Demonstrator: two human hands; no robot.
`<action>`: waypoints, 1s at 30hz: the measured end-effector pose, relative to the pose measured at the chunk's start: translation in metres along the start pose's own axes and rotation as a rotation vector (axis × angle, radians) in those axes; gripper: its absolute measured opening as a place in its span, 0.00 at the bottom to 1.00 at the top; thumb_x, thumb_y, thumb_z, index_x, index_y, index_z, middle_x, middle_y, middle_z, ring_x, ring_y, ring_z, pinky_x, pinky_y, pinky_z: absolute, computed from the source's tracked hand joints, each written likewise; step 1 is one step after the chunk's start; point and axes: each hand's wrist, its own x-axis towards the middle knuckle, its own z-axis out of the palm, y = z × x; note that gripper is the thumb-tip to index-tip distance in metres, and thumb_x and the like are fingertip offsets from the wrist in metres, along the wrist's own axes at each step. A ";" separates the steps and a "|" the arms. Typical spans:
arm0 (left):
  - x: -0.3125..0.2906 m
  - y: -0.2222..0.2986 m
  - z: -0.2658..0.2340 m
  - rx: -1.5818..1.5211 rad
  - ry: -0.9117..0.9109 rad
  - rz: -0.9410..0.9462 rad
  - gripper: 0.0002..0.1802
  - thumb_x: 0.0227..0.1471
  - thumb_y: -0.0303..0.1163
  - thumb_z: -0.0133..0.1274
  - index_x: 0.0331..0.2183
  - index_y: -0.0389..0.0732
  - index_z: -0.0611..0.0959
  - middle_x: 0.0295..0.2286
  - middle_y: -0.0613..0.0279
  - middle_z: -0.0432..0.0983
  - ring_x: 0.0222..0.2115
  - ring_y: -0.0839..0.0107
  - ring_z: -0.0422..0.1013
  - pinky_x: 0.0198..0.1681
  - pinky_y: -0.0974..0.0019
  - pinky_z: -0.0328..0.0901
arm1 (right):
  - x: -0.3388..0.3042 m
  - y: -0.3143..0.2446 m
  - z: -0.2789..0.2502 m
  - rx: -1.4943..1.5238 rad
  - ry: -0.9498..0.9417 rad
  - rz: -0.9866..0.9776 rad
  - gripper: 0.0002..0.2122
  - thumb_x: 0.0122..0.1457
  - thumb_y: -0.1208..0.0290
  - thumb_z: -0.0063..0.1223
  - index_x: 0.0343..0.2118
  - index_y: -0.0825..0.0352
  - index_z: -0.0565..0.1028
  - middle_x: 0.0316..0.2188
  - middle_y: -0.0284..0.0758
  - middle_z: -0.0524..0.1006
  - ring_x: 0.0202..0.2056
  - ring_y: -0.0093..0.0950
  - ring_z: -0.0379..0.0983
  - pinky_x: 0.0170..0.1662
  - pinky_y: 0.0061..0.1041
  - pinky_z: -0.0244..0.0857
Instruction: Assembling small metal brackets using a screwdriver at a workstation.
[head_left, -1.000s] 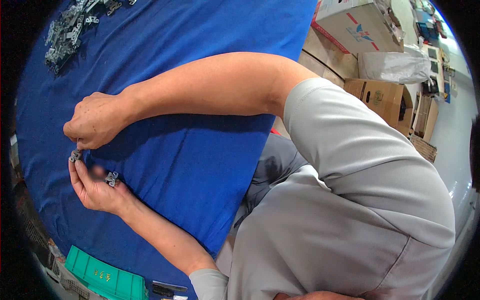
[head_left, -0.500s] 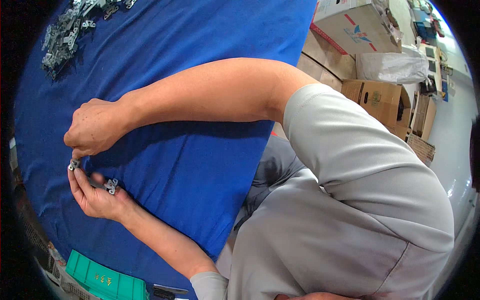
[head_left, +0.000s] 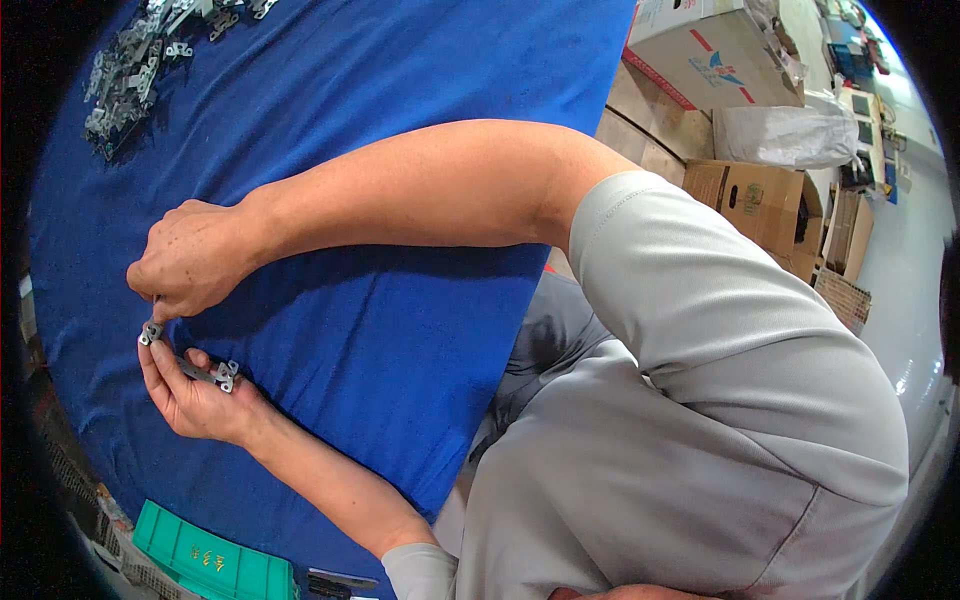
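Note:
A narrow metal bracket [head_left: 196, 372] with flared ends lies across the palm of my left hand [head_left: 200, 408]. My fingers are curled around it, and its end with holes [head_left: 228, 376] juts out past the palm near the wrist. At the fingertips, the bracket's other small end [head_left: 151, 332] sticks up. Right above that end is my right hand [head_left: 195, 258], closed with fingertips pinched together and touching or nearly touching the metal. What the pinch holds is hidden behind the fingers.
Blue cloth [head_left: 400, 330] covers the table. Many similar metal parts [head_left: 125, 85] are heaped at the far left. A green plastic bin [head_left: 215, 555] and a dark flat object [head_left: 340, 580] are near the lower edge. Cardboard boxes [head_left: 750, 205] and a white sack [head_left: 785, 135] stand on the floor at right.
Both hands keep nearly the same place. The bracket and my left fingers have shifted very slightly to the right, and the bracket's inner end is turned a little more into view.

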 end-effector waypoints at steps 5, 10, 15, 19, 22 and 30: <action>-0.006 0.005 0.006 0.029 0.031 -0.006 0.11 0.57 0.24 0.56 0.42 0.31 0.81 0.36 0.53 0.81 0.19 0.81 0.67 0.19 0.81 0.61 | 0.000 0.000 -0.001 -0.029 0.003 -0.030 0.17 0.59 0.55 0.53 0.28 0.67 0.79 0.22 0.44 0.79 0.29 0.46 0.79 0.32 0.44 0.71; -0.004 0.004 0.004 0.024 0.046 -0.018 0.11 0.57 0.24 0.56 0.42 0.32 0.81 0.36 0.54 0.81 0.18 0.82 0.67 0.19 0.81 0.61 | 0.000 0.000 -0.002 -0.010 0.004 -0.022 0.17 0.59 0.55 0.53 0.28 0.67 0.79 0.21 0.44 0.79 0.28 0.46 0.79 0.31 0.44 0.71; 0.000 0.002 -0.001 0.028 0.010 -0.011 0.11 0.56 0.24 0.57 0.42 0.33 0.81 0.36 0.54 0.81 0.22 0.80 0.70 0.20 0.80 0.64 | 0.002 0.000 -0.001 -0.022 0.007 -0.007 0.18 0.59 0.55 0.53 0.27 0.67 0.79 0.21 0.44 0.79 0.28 0.46 0.79 0.31 0.43 0.71; 0.000 0.002 -0.002 -0.015 -0.003 -0.015 0.11 0.57 0.24 0.57 0.42 0.32 0.81 0.37 0.53 0.81 0.21 0.80 0.69 0.20 0.80 0.64 | 0.001 0.001 -0.001 -0.007 0.027 -0.036 0.18 0.60 0.54 0.53 0.25 0.67 0.79 0.21 0.44 0.79 0.28 0.45 0.79 0.30 0.43 0.71; 0.001 0.001 -0.003 -0.020 0.002 -0.007 0.11 0.57 0.24 0.56 0.42 0.31 0.81 0.37 0.53 0.81 0.22 0.79 0.70 0.20 0.80 0.64 | 0.000 0.000 -0.003 0.001 0.025 -0.044 0.18 0.60 0.54 0.53 0.25 0.66 0.79 0.21 0.43 0.79 0.28 0.44 0.79 0.30 0.42 0.71; 0.001 -0.002 -0.006 -0.039 -0.030 -0.013 0.11 0.57 0.24 0.56 0.42 0.31 0.80 0.39 0.50 0.81 0.29 0.76 0.76 0.22 0.79 0.65 | 0.002 0.004 0.001 0.010 0.011 -0.003 0.18 0.59 0.52 0.53 0.29 0.64 0.80 0.25 0.42 0.80 0.31 0.45 0.79 0.33 0.44 0.71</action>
